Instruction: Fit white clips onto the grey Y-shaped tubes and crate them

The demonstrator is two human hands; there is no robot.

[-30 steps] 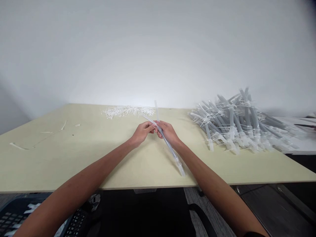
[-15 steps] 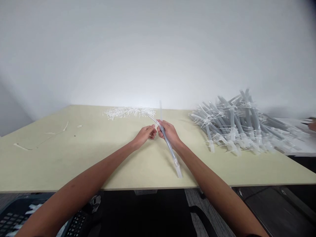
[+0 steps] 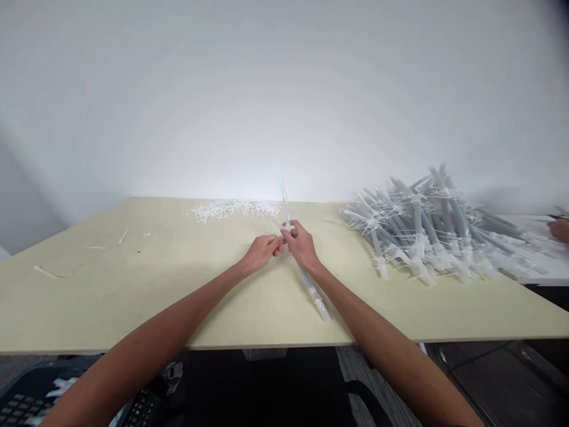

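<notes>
My right hand (image 3: 301,244) grips a clear plastic tube (image 3: 312,290) with a grey inner section. The tube's lower end, with a wider clear fitting, points toward me on the table. A clear rod-like part (image 3: 283,200) stands up past my right fingers. My left hand (image 3: 264,252) is closed, its fingertips against the tube beside my right hand. A thin clear strand (image 3: 275,220) runs up and left from there. My fingers hide what the left hand pinches.
A pile of white cable ties (image 3: 235,209) lies at the back of the pale yellow table (image 3: 98,302). A large heap of grey tube assemblies (image 3: 427,234) lies to the right. A co-worker's hand (image 3: 560,230) shows at the far right, above a white surface (image 3: 540,264).
My left hand has moved right, from just apart to against the tube. The tube has swung more upright in my right hand, and the table sits lower in view.
</notes>
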